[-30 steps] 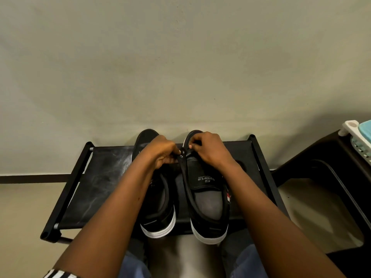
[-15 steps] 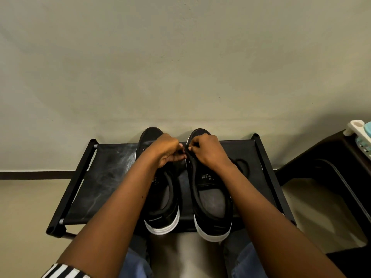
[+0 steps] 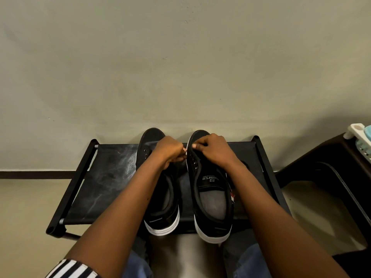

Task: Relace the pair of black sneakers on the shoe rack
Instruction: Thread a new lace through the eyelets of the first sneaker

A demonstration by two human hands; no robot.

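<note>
Two black sneakers stand side by side on the top shelf of a low black shoe rack (image 3: pixel 104 177), toes pointing to the far wall and white-soled heels hanging just over the near edge, which puts the eyelet rows within easy reach of the person sitting in front. The left sneaker (image 3: pixel 160 207) looks unlaced, with bare eyelets showing on its left flank. The right sneaker (image 3: pixel 212 199) also shows empty eyelets along its left edge, and its tongue (printed with an S logo) lies flat and open, so lacing here seems barely begun.

Both hands meet over the far end of the right sneaker, at the eyelets nearest the toe. The left hand (image 3: pixel 170 151) is curled closed, its fingertips pinched together just beside the shoe's left edge; it seems to be gripping a lace end, though the black lace itself cannot be made out against the black shoe. The right hand (image 3: pixel 212 150) is also closed, fingers bent down onto the toe end, probably steadying the upper or pinching the other side of the lace. Working at the toe makes sense, since lacing starts from the lowest eyelets.

A dark loop, possibly spare lace, lies on the shelf to the right of the right wrist. A dark table (image 3: pixel 331 157) stands at far right.
</note>
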